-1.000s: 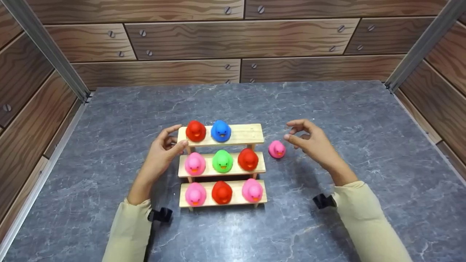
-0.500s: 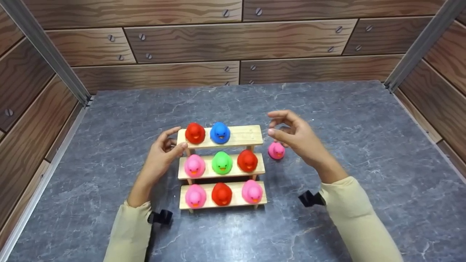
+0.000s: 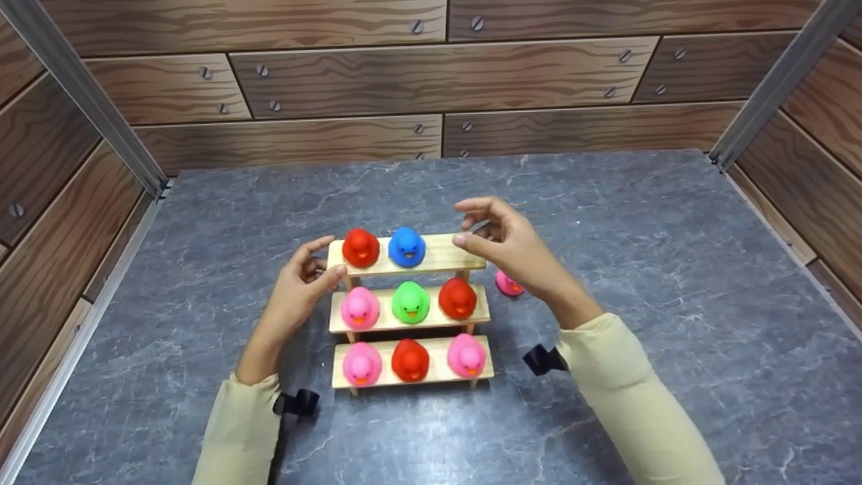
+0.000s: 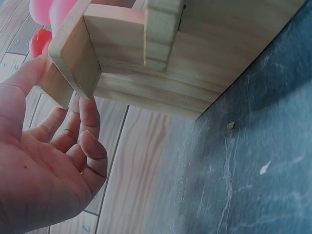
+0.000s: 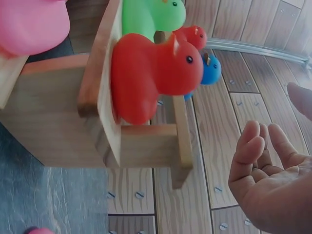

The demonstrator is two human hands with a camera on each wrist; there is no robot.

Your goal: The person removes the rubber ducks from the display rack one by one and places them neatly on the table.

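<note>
A three-tier wooden stand (image 3: pixel 441 261) bears several rubber ducks. On its top tier sit a red duck (image 3: pixel 361 248) and a blue duck (image 3: pixel 407 247). The middle tier carries a pink, a green (image 3: pixel 411 302) and a red duck; the bottom tier, two pink ducks around a red one (image 3: pixel 410 360). My left hand (image 3: pixel 301 282) pinches the top tier's left end, thumb in front and fingers behind. Over that tier's right end hovers my right hand (image 3: pixel 510 245), thumb and fingers apart with nothing between them. A loose pink duck (image 3: pixel 508 283), partly hidden by my right hand, rests on the table.
The stand is on a grey marbled tabletop (image 3: pixel 269 209). Wood-patterned panels (image 3: pixel 337 81) wall in the back and both sides, with metal posts at the rear corners. Black wrist mounts (image 3: pixel 297 403) stick out from both sleeves.
My right hand has moved left, past the loose pink duck, to above the right end of the top tier. My left hand keeps its hold, and the ducks stay in place.
</note>
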